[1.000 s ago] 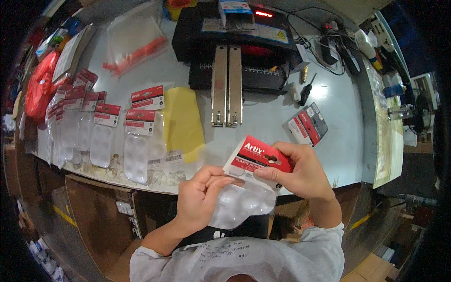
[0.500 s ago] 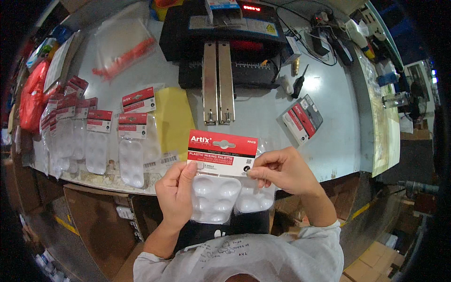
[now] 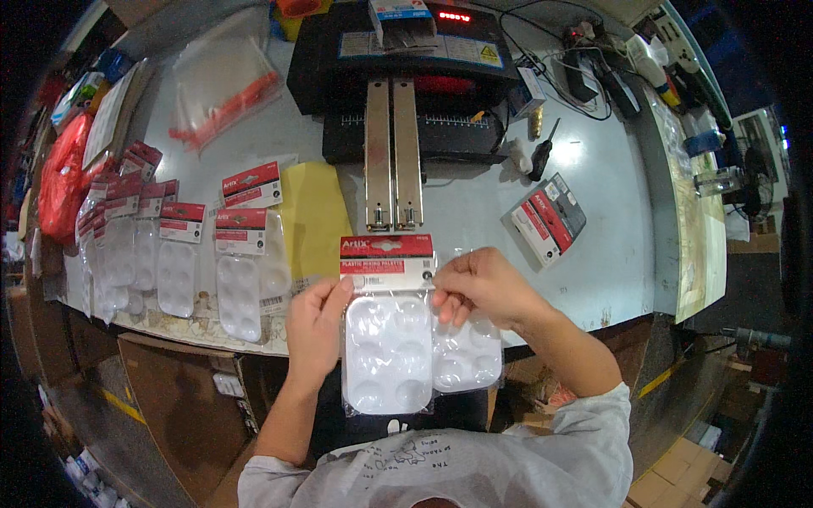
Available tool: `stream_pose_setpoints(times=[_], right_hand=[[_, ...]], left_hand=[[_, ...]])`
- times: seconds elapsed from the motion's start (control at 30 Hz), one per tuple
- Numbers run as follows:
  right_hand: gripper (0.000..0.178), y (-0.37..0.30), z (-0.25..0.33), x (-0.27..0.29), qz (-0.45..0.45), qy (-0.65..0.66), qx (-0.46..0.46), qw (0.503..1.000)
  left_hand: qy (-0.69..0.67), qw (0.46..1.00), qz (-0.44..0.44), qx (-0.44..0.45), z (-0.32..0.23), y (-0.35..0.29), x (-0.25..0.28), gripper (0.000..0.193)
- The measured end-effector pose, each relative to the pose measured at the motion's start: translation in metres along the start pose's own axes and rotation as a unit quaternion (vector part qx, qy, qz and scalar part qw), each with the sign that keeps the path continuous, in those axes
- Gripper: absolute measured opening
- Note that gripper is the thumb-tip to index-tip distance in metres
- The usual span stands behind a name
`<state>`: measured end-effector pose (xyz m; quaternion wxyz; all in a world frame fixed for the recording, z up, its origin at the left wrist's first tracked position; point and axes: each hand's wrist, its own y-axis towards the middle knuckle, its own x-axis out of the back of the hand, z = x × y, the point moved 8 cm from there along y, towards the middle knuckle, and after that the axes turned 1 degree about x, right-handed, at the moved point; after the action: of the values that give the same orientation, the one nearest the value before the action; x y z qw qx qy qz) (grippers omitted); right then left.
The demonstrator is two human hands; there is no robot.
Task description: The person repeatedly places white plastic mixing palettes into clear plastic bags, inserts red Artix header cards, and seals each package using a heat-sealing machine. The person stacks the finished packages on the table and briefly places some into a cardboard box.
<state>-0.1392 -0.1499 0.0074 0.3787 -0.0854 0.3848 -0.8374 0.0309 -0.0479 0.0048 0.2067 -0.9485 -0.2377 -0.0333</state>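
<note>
Palette pack (image 3: 388, 339) btwn both hands

My tabletop and what lies on it.
Grey tabletop (image 3: 474, 203) carries a black sealing machine (image 3: 406, 68), rows of bagged white palettes (image 3: 169, 254) at my left, a yellow sheet (image 3: 315, 216), red-and-grey header cards (image 3: 550, 218), a screwdriver (image 3: 542, 157).

bare table (image 3: 474, 212) ahead; sealer rails (image 3: 393, 152) block centre

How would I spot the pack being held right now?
Look below the black machine, at the near table edge. Between the left hand and right hand hangs a clear bagged white palette. Unlike the packs lying at left, it is off the table.
</note>
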Motion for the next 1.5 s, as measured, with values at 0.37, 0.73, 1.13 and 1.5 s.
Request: stream_pose_setpoints(times=[0.37,0.73,1.13,1.5], right_hand=[[0.019,0.038,0.011,0.017,-0.061,0.06,0.056,0.995],[0.02,0.039,0.014,0.013,-0.066,0.049,0.072,0.994],[0.023,0.037,0.022,0.019,-0.056,0.002,0.086,0.995],[0.095,-0.016,-0.001,0.205,-0.477,-0.525,0.187,0.68]], left_hand=[[-0.238,0.97,-0.04,0.026,0.028,0.04,-0.019,0.026],[-0.057,0.993,-0.039,-0.091,0.009,0.053,-0.009,0.024],[-0.065,0.996,-0.024,-0.062,0.037,0.063,-0.011,0.021],[0.368,0.881,-0.127,-0.27,-0.068,-0.002,0.021,0.027]])
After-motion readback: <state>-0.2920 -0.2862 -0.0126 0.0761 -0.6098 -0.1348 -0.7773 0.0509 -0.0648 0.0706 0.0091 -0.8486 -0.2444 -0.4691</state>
